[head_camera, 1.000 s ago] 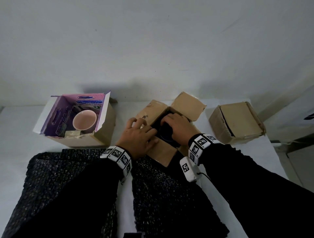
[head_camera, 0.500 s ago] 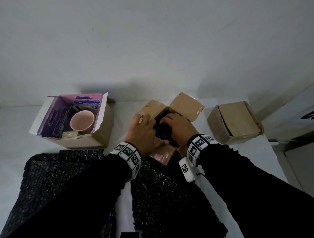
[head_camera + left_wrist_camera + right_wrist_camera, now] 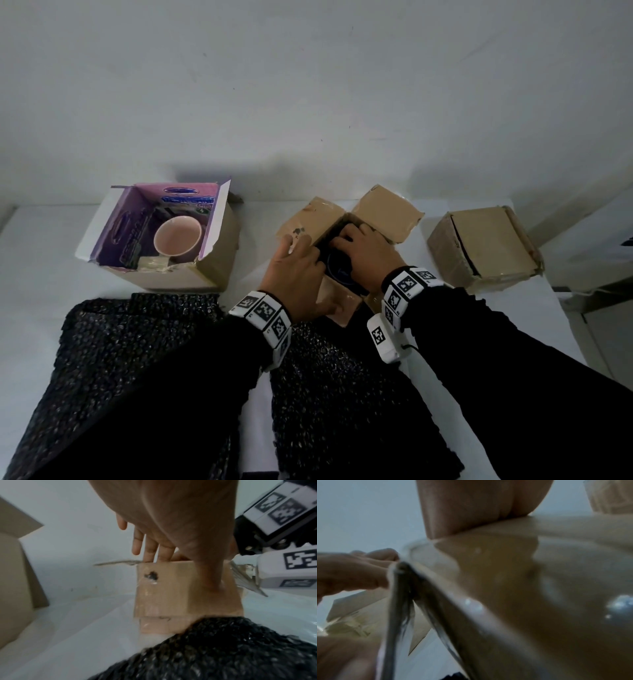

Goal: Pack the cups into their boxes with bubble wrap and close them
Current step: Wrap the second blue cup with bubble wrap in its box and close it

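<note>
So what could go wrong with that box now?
The left hand grips the middle box by its wall; the ragged flaps could tear more. The right hand is down in the box on a dark bundle; a tight fit could jam. The pink cup sits bare, so it could chip.

A dark cup (image 3: 339, 271) sits inside the open brown box (image 3: 384, 211), flaps spread.
</note>
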`<act>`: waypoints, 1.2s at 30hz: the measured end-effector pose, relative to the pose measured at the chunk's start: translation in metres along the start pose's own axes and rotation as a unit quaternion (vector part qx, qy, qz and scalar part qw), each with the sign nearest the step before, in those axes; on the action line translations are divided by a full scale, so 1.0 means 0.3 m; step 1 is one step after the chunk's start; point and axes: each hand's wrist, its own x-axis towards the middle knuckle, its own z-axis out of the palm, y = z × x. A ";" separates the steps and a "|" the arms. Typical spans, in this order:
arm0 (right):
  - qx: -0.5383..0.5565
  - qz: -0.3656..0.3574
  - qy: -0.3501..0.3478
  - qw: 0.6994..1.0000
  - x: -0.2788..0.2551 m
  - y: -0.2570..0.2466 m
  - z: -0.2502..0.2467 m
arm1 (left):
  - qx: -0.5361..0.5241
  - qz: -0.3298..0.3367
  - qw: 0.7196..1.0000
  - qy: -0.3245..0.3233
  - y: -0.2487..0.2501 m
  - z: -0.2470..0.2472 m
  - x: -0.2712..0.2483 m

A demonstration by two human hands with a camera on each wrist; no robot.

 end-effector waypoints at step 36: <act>-0.020 0.055 0.046 0.997 0.009 0.087 -0.080 | -0.065 -0.037 0.990 0.118 0.006 0.098 0.050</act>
